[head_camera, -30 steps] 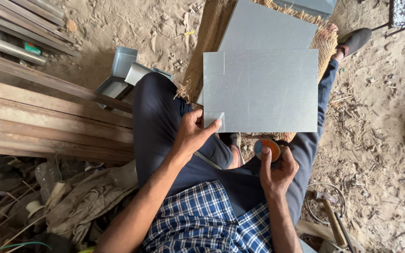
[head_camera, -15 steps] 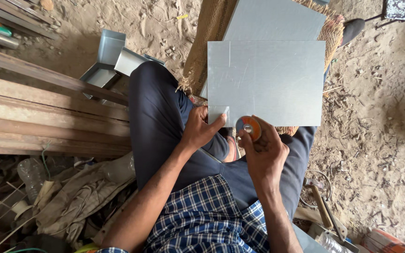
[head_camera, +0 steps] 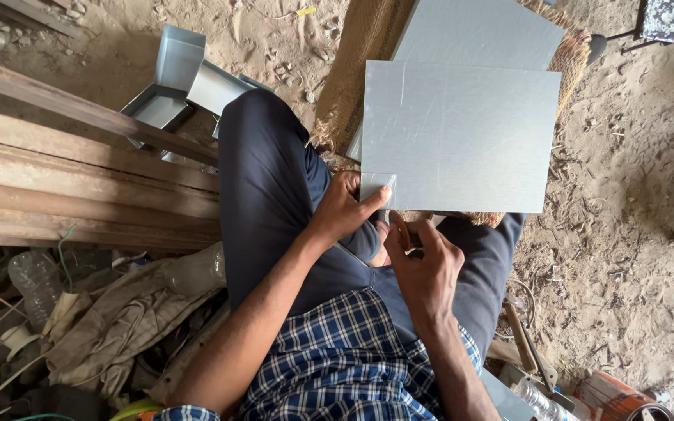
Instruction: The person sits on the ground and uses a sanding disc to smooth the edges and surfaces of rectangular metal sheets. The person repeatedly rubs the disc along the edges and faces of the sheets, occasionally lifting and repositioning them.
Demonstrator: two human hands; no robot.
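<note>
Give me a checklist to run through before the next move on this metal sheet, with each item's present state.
1. Left hand on the metal sheet: ok, its thumb presses the sheet's near left corner.
2. Sheet supported: ok, it lies flat over a second sheet and a woven mat.
3. Right hand has its small tool: cannot tell, the fingers curl closed and hide what they grip.
4. Scribed lines on the sheet visible: ok, a faint line runs down the left part.
5. Legs out from under the sheet's edge: not ok, the knees sit right against it.
</note>
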